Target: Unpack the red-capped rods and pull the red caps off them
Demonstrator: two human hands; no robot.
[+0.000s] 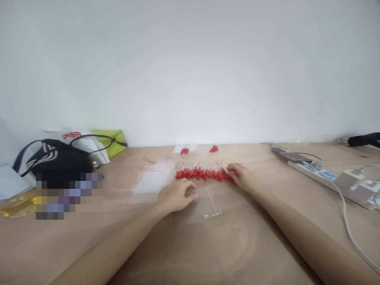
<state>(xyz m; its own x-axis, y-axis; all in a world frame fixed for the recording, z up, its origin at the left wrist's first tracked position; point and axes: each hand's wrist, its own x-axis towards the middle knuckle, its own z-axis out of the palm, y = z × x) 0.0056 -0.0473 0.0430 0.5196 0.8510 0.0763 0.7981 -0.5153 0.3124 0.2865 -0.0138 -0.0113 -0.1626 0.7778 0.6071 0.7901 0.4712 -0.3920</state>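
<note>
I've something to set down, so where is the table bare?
Bare wood shows between the right hand and the power strip, and on the near side of the clear bag. Crowded: around the red-tipped sticks and the black bag.

The desk looks like pale wood, faintly grained, smooth, with a soft sheen. The wall behind is matt and even. The zip bag is thin, clear plastic that catches glints; the stacked bags are filmy plastic, milky where layered. The red tips look matt. The black bag resembles dull cloth, the white bag creased plastic film. The power strip and plug adapters are smooth, hard white plastic.
</note>
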